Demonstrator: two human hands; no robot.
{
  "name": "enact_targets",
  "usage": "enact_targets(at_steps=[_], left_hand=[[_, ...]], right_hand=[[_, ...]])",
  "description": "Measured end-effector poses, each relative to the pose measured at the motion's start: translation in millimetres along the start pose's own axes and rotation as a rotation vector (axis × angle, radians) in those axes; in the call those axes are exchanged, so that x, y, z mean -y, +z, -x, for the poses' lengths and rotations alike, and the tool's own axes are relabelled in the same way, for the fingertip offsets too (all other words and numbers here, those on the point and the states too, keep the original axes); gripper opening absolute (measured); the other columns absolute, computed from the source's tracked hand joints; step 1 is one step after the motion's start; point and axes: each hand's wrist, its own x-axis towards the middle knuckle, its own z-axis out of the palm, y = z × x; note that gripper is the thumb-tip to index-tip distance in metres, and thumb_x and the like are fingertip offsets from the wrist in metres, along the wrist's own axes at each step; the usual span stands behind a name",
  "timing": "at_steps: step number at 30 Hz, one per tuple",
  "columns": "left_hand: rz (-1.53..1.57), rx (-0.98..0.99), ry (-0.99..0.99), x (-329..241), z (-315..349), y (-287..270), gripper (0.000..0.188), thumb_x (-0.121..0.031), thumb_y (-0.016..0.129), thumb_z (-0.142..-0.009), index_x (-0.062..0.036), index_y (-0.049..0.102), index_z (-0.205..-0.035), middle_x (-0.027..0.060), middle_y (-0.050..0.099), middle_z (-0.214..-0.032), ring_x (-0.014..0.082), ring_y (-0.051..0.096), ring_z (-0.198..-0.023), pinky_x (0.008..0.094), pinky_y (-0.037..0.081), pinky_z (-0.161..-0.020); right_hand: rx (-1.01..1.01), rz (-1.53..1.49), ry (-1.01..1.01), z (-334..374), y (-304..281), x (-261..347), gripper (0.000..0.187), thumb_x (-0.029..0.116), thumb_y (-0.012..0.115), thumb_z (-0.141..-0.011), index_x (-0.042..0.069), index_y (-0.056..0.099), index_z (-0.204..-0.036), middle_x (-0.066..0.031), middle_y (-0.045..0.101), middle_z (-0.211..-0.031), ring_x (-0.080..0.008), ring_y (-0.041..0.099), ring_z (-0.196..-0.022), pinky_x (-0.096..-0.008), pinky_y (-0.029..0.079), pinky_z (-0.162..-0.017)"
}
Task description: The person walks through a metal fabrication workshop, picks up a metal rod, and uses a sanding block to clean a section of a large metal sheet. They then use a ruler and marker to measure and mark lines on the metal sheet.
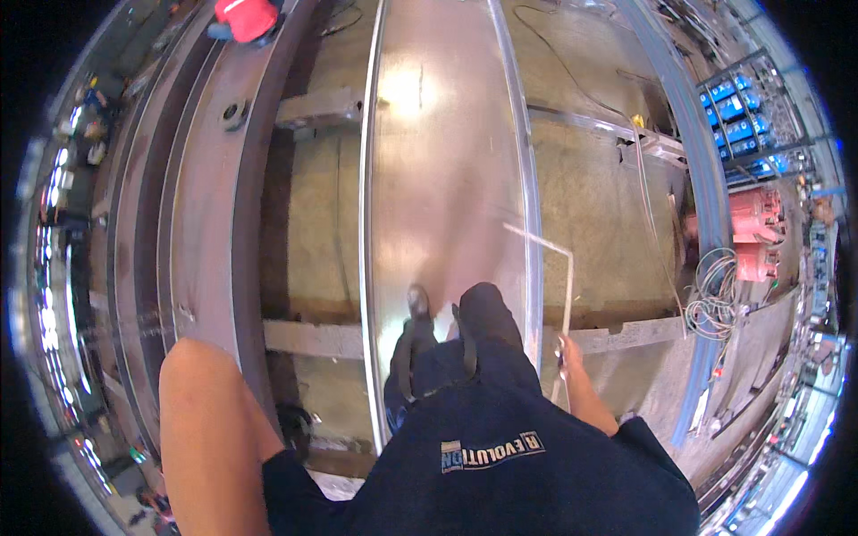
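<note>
At the far left, the left arm [210,420] comes up from the lower edge with the elbow bent, and only the forearm and the elbow show. The left hand itself is out of the picture, so I cannot tell if it is wide, narrow or holding something. Just beyond this elbow runs a long rusty steel beam [201,205] with a round hole in its flat face, and at its far end another person in a red top [246,18] is bending.

In the middle, a long shiny metal plate [447,170] goes away from the person. The person stands on it in dark trousers, and one dark shoe [416,301] rests on the plate, to the left of the right hand. Under the plate lies a concrete floor [590,205], crossed by grey steel bars.

Further right, the right hand [567,350] hangs beside the hip and is closed around a thin pale rod [567,286]. The rod rises from the fist, then bends at a corner and goes off to the left over the edge of the plate.

Well to the right of this hand lies a bundle of pale cables [712,299], and beyond it stand red machines [755,228] and blue boxes on a rack [737,112].
</note>
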Motion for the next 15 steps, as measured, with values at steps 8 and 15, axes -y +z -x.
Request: enact_targets(at_steps=[8,15], left_hand=[[0.248,0.006,0.038,334,38,132,0.024,-0.029,0.065,-0.092,-0.0058,0.066,-0.097,0.007,0.06,-0.089,0.0205,0.058,-0.082,0.0337,0.049,-0.078],[0.251,0.013,0.109,565,3,206,0.024,-0.028,0.064,-0.093,-0.0054,0.066,-0.1,0.0072,0.061,-0.092,0.0206,0.059,-0.084,0.0342,0.049,-0.08]], right_hand=[[-0.417,0.258,0.407,-64,54,98,0.048,0.044,0.073,-0.087,0.0,0.076,-0.105,-0.013,0.069,-0.087,-0.029,0.066,-0.079,-0.0486,0.052,-0.071],[-0.273,0.051,0.223,-178,151,444,0.051,0.043,0.073,-0.085,-0.001,0.074,-0.111,-0.0187,0.073,-0.106,-0.0312,0.07,-0.099,-0.0527,0.053,-0.078]])
